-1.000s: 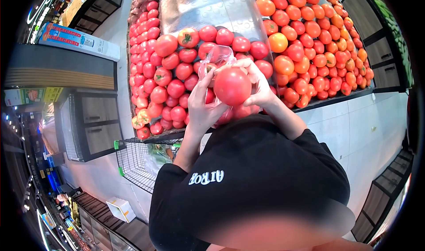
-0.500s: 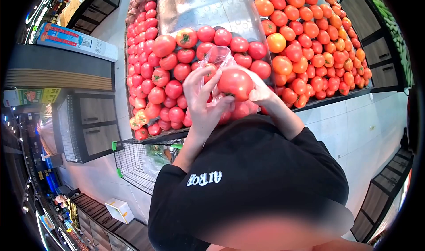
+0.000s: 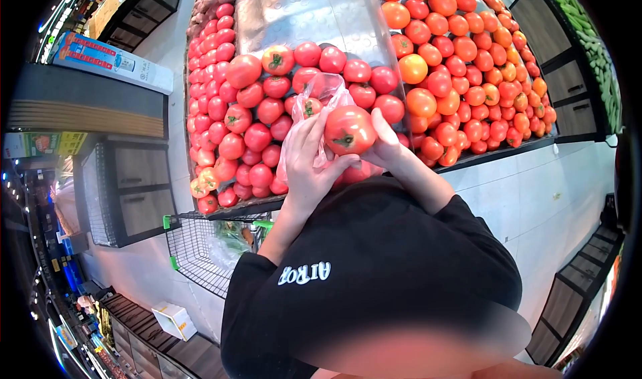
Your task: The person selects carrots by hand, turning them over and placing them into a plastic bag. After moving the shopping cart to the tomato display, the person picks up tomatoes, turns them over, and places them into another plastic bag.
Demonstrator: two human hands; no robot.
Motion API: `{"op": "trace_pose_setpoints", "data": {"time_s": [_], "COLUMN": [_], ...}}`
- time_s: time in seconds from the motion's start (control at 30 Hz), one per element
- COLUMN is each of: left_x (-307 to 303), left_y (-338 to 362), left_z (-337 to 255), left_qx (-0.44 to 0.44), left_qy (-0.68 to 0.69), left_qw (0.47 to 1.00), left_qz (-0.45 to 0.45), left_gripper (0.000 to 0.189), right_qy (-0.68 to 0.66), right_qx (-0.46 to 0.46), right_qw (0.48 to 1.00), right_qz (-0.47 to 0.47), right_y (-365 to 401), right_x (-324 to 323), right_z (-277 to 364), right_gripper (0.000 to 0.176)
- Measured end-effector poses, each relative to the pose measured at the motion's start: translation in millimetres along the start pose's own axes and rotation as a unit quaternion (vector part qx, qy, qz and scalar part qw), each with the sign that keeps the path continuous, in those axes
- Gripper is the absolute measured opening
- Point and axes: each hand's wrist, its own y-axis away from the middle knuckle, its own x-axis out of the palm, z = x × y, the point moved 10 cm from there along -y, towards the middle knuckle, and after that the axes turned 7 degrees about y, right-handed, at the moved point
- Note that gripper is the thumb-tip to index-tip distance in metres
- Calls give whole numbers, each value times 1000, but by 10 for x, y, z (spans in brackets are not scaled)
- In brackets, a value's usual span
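Note:
A large pinkish-red tomato (image 3: 350, 130) sits between my two hands in front of my chest, its green stem end facing down toward me. My right hand (image 3: 389, 144) cups it from the right, with part of the fingers hidden behind it. My left hand (image 3: 311, 168) is closed around a thin clear plastic bag (image 3: 328, 88), its thumb along the lower left of the tomato. Part of the bag hangs below and behind the hands, with red tomatoes showing through the film. Just beyond lie loose pink-red tomatoes (image 3: 257, 137) on the display stand.
Orange-red tomatoes (image 3: 468, 78) fill the right side of the stand, behind a clear divider. A bare metal surface (image 3: 301, 15) shows at the back. At lower left stands a wire shopping cart (image 3: 197, 252) with bagged greens (image 3: 227, 245). A white box (image 3: 175, 321) is farther back.
My right hand has shifted from over the tomato's far side to its right side. The tomato has turned, so its stem end shows more fully. My left hand stays at the bag.

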Motion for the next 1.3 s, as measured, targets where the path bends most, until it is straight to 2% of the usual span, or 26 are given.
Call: {"op": "trace_pose_setpoints", "data": {"time_s": [0.03,0.07,0.17,0.2,0.3,0.33,0.4,0.47,0.5,0.57,0.67,0.77,0.87,0.97,1.07,1.1,1.17,1.2,1.23,1.27,1.3], "left_x": [0,-4,28,38,43,120,274,374,414,382,308,319,310,303,279,265,190,135,82,59,51], "left_y": [24,21,69,98,116,131,214,299,335,350,365,403,381,368,366,376,400,390,378,403,429], "left_z": [37,20,114,127,128,156,253,233,199,132,143,198,186,174,187,198,262,263,276,327,398], "left_qx": [-4,-2,-29,-28,-39,-42,-48,-13,5,19,7,3,2,12,11,8,-27,-40,-51,-58,-77], "left_qy": [-2,-22,-19,-22,-29,-44,-73,-70,-69,-75,-63,-58,-58,-63,-60,-57,-71,-85,-100,-114,-117], "left_qw": [1000,1000,999,999,998,998,992,988,984,984,986,985,985,984,985,986,988,989,989,987,986], "left_qz": [-9,-6,-16,-13,-33,8,91,138,162,162,152,162,164,166,160,157,135,116,96,97,94], "left_gripper": [82,80,79,78,66,61,52,45,42,39,38,38,37,36,35,35,46,50,53,62,62], "right_qy": [80,21,86,58,209,269,499,671,723,790,846,857,877,894,901,906,916,897,893,899,905], "right_qx": [25,12,-31,-37,-34,-84,-178,-277,-279,-225,-159,-90,-147,-147,-129,-128,-125,-98,-111,-107,-104], "right_qw": [995,995,992,993,967,943,817,635,572,482,379,372,318,289,298,287,266,321,322,328,334], "right_qz": [-55,-92,-89,-100,-145,-176,-227,-264,-267,-305,-340,-346,-330,-308,-288,-283,-274,-288,-295,-268,-242], "right_y": [28,-2,-101,-112,-108,-102,-78,-80,-133,-243,-396,-498,-548,-595,-573,-549,-518,-461,-408,-384,-352], "right_x": [-60,-81,-16,-71,-208,-219,-159,-81,-101,-358,-854,-1105,-1086,-1151,-1188,-1208,-1208,-1249,-1212,-1016,-745], "right_z": [32,48,189,164,237,383,770,1095,1224,1323,1374,1398,1409,1348,1281,1249,1196,1203,1208,1213,1249], "right_gripper": [92,83,80,72,66,65,68,73,72,72,72,72,66,59,49,48,45,46,38,33,28]}}
